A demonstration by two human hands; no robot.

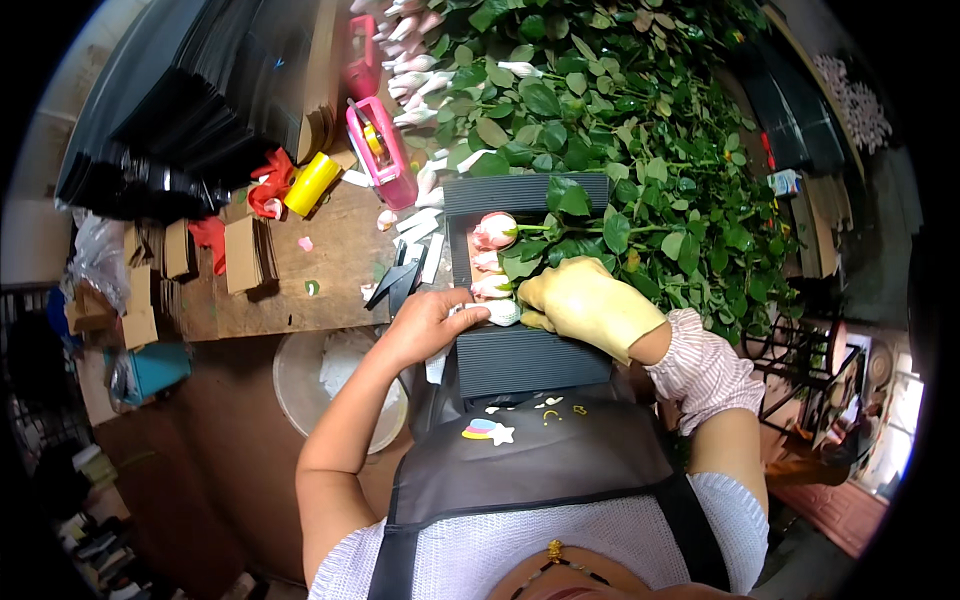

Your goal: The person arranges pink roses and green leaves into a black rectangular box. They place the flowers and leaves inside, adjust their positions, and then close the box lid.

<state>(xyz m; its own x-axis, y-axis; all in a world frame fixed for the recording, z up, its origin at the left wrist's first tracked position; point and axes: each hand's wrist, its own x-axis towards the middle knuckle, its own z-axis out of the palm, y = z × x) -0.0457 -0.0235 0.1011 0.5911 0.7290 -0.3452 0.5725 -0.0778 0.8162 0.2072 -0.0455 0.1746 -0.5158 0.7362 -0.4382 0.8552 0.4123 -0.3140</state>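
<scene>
A black corrugated wrapper (530,364) lies in front of me, its far flap (525,190) raised beyond a row of pink roses (494,232). The nearest rose head (503,312) is covered in white netting. My left hand (432,325) is bare and closed at the wrapper's left edge. Its thumb lies against the netted head, and what the fingers grip is hidden. My right hand (590,305), in a yellow glove, has its fingers curled at the base of the netted rose, closed around its stem end. The stems run right beneath the glove.
Leafy rose stems (640,130) pile across the back and right. Black scissors (398,280), a pink tape dispenser (385,160) and a yellow roll (313,185) lie left. Stacked black sheets (215,90) stand back left. A pale bin (300,390) sits below the table edge.
</scene>
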